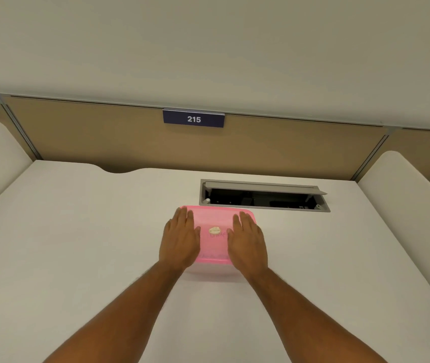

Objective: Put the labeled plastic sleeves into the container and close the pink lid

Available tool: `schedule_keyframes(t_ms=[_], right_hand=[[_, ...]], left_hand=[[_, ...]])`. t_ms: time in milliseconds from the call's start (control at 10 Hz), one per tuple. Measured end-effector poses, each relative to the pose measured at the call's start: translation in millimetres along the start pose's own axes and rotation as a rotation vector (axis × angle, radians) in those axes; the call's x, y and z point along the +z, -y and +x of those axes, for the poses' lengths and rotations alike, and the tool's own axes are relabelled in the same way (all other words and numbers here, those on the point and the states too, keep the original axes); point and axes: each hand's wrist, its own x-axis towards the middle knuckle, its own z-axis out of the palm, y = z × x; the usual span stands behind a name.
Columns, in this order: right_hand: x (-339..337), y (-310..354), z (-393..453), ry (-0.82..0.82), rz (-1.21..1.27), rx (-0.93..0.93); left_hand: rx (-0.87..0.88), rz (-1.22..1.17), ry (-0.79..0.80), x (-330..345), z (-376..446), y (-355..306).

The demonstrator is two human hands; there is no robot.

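The pink lid (215, 231) lies directly beneath both hands, long axis running 12 to 6 o'clock. Left hand (181, 238) presses flat at its 9 o'clock edge, right hand (248, 243) flat at 3 o'clock, neither nearer.

The pink lid (215, 224) is a bright, translucent bubblegum pink, deeper along its near edge, with a small oval sticker (214, 230) in gold and cream at its middle and faint pinkish lettering just below (too blurred to read). The container (210, 269) under it shows as a pale, milky clear strip tinged pink. The counter (77, 244) is plain off-white with no pattern. Its recessed cable tray (263, 195) has a grey metal frame and a black interior. The partition panel (91, 134) behind is a flat tan brown, edged with grey trim. The number plate (193, 119) is dark navy with white digits.
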Motion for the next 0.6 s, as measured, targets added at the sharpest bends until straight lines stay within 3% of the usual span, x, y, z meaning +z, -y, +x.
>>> schedule_keyframes(t_ms=[300, 600], right_hand=[[0.5, 4.4, -15.6, 0.166, -0.008, -0.064], [-7.2, 4.8, -12.2, 0.275, 0.022, -0.068]], left_hand=[[0.084, 0.044, 0.201, 7.0, -9.8, -4.4], [0.081, 0.066, 0.289, -6.5, -9.2, -10.9]])
